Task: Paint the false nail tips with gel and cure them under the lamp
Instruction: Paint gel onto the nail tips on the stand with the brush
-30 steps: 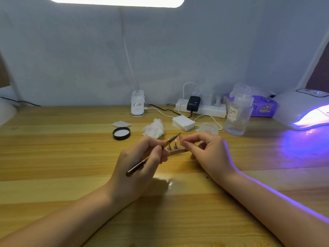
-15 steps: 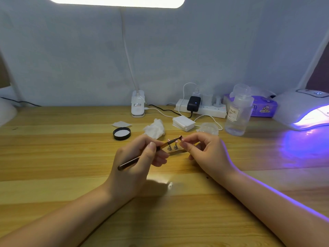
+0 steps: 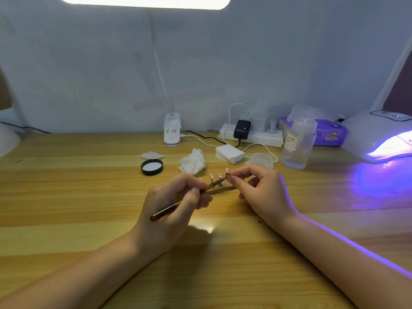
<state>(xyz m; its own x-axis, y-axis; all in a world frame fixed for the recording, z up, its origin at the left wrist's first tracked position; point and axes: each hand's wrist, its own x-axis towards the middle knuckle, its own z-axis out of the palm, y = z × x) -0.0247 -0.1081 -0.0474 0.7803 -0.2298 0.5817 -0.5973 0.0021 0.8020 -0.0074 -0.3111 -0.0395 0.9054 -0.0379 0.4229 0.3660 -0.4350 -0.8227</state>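
Slanting brush (image 3: 178, 205) in left hand (image 3: 171, 210), bristles toward nail tips (image 3: 219, 175).

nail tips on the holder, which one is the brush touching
The rightmost nail tip, beside the right hand. The brush tip meets it; the other tips stand clear to its left.

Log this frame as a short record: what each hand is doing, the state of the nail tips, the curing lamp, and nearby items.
left hand: left hand grips the brush, bristle end at the nail tips
right hand: right hand pinches the wooden holder at its right end
nail tips: pink nail tips stand in a row on the holder, held above the table
curing lamp: curing lamp at far right, glowing violet; nothing visible inside
nearby: black lid, crumpled tissue, clear bottle
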